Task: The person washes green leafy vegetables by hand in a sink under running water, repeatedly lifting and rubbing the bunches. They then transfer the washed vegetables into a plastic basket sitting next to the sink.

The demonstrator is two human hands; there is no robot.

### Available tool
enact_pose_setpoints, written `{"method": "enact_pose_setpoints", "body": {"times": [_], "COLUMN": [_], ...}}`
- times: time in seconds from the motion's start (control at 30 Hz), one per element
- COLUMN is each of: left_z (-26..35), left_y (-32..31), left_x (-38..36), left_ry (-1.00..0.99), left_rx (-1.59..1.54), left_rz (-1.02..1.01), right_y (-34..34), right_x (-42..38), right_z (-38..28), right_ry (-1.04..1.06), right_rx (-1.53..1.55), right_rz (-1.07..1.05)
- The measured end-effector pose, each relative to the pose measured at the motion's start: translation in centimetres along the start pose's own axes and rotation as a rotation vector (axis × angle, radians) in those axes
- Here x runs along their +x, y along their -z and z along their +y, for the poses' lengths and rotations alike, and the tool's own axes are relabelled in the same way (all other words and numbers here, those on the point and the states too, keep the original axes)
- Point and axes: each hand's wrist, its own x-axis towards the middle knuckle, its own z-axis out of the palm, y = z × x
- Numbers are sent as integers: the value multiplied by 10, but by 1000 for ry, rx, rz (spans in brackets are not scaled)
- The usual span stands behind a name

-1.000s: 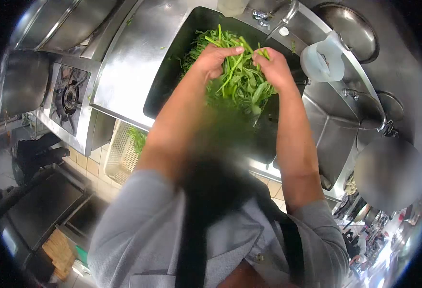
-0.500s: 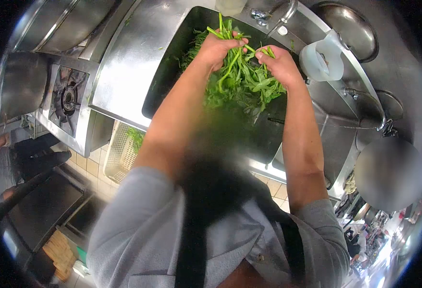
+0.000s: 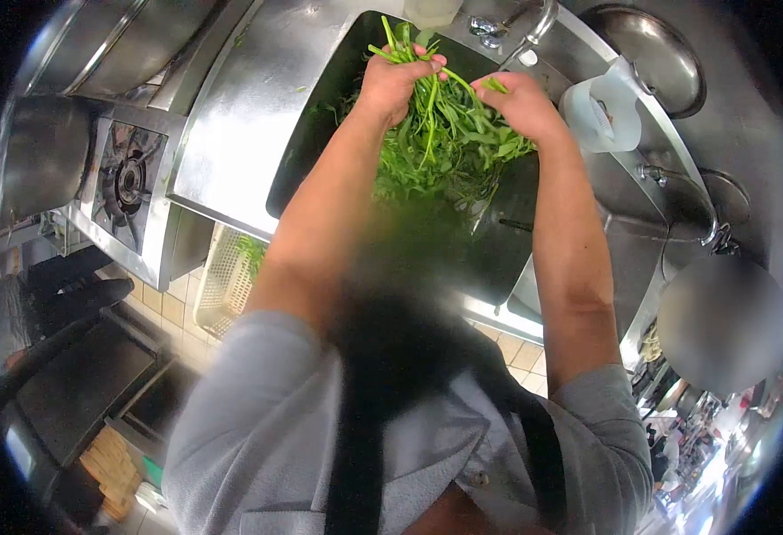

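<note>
Over the dark sink basin [image 3: 295, 169], my left hand [image 3: 394, 89] is closed around a bunch of long-stemmed leafy greens [image 3: 431, 134]. Cut stem ends stick out above its fingers, and the leaves hang down toward the sink. To the right, my right hand [image 3: 525, 107] pinches a stem from the same bunch, with a short green end showing above the thumb. One stem stretches between both hands. Below the wrists, part of the leaves and basin is blurred.
A faucet [image 3: 534, 36] reaches over the sink's back edge, beside a translucent plastic container [image 3: 601, 111]. Left are a steel counter [image 3: 240, 125] and a gas burner [image 3: 130, 178]. A cream basket [image 3: 220, 276] with greens stands below. Another person's dark trousers [image 3: 79, 290] show far left.
Both hands have risen slightly, the left one also shifting left. The gap between them is a little wider, and the stem between them looks stretched. The hanging leaves have shifted.
</note>
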Motion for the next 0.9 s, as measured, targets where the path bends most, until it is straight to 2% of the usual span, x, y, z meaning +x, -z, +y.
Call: {"method": "enact_pose_setpoints", "body": {"times": [0.07, 0.13, 0.27, 0.33, 0.37, 0.43, 0.47, 0.53, 0.57, 0.63, 0.67, 0.73, 0.77, 0.8, 0.83, 0.9], "left_z": [2, 4, 3, 0, -2, -5, -5, -1, 0, -1, -2, -3, -4, -7, -10, -10], "left_y": [1, 2, 1, 3, 2, -1, 2, 12, 17, 17, 16, 7, 1, -4, -9, -23], "left_x": [0, -1, -3, -5, -5, -9, -8, -5, -5, -4, -4, -5, -5, -5, -4, -9], "left_ry": [-10, -25, -42, -68, -68, -113, -112, -85, -70, -93, -115, -93, -98, -103, -74, -84], "left_rx": [5, -61, -5, 15, 15, 48, 48, -45, 17, 28, 40, -15, 1, 18, -44, 11], "left_rz": [9, 20, 55, 30, 30, 77, 77, 158, 185, 206, 226, 227, 226, 226, 208, 202], "right_y": [-1, -3, -12, -11, -15, -20, -13, 2, 5, 13, 14, 13, 8, -3, -16, -32], "right_x": [0, 0, 5, -3, 3, 14, 13, 6, 5, -2, -4, -7, -6, -15, -10, -6], "right_z": [-8, -5, 1, -24, -10, 24, 35, 38, 40, 33, 30, 16, 11, -25, -18, -23], "right_ry": [10, -25, -79, -152, -152, -120, -122, -291, -290, -190, -193, -185, -220, -238, -175, -125], "right_rx": [-70, -3, 54, -70, -69, 23, 23, 637, 637, 847, 846, 648, 277, 228, 77, -40], "right_rz": [-46, -107, -118, 107, 107, 429, 429, 544, 542, 712, 713, 573, 533, 454, 391, 246]}}
